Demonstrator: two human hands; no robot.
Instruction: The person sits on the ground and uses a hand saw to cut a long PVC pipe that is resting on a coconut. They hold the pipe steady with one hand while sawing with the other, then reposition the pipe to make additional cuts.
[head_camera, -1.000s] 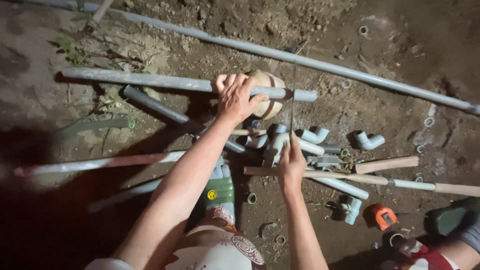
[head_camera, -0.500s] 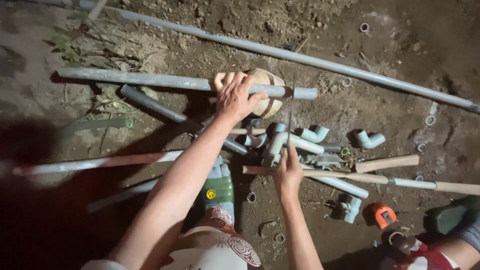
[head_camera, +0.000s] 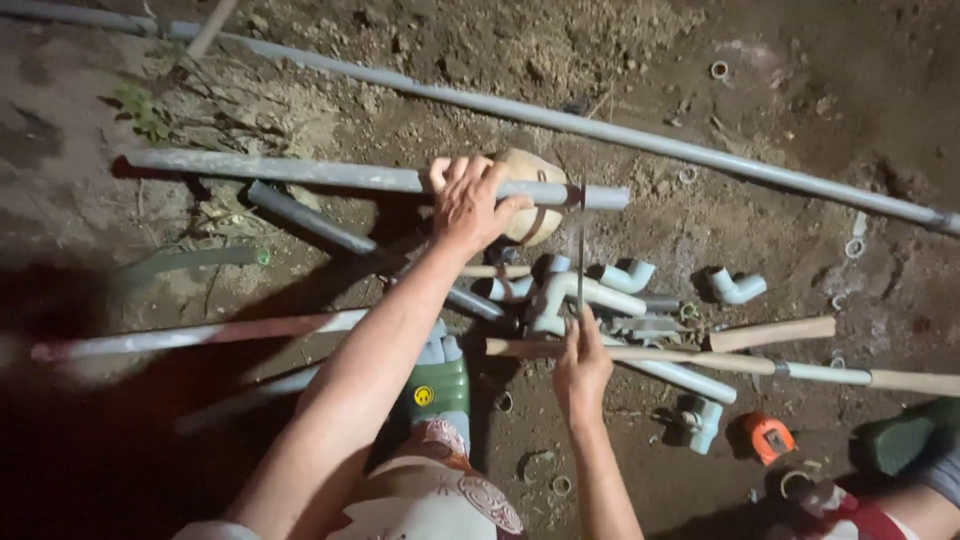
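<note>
My left hand (head_camera: 468, 200) presses down on a grey plastic pipe (head_camera: 300, 172) that lies across a round tan block (head_camera: 535, 218) on the dirt. My right hand (head_camera: 582, 368) grips the near end of a thin saw blade (head_camera: 580, 250). The blade runs away from me and crosses the pipe just right of my left hand, near the pipe's short right end (head_camera: 605, 197). Between my hands lies a heap of grey elbow and tee fittings (head_camera: 580, 292).
A long grey pipe (head_camera: 640, 128) runs diagonally across the far ground. Nearby lie more pipes (head_camera: 310, 220), a wooden stick (head_camera: 770, 333), a loose elbow (head_camera: 735, 288), an orange tape measure (head_camera: 765, 436), cut pipe rings (head_camera: 718, 70) and my green boot (head_camera: 438, 380). Another person's foot (head_camera: 900, 440) is at the lower right.
My right hand has drawn back toward me, pulling the blade across the pipe. My left hand stays pressed on the pipe.
</note>
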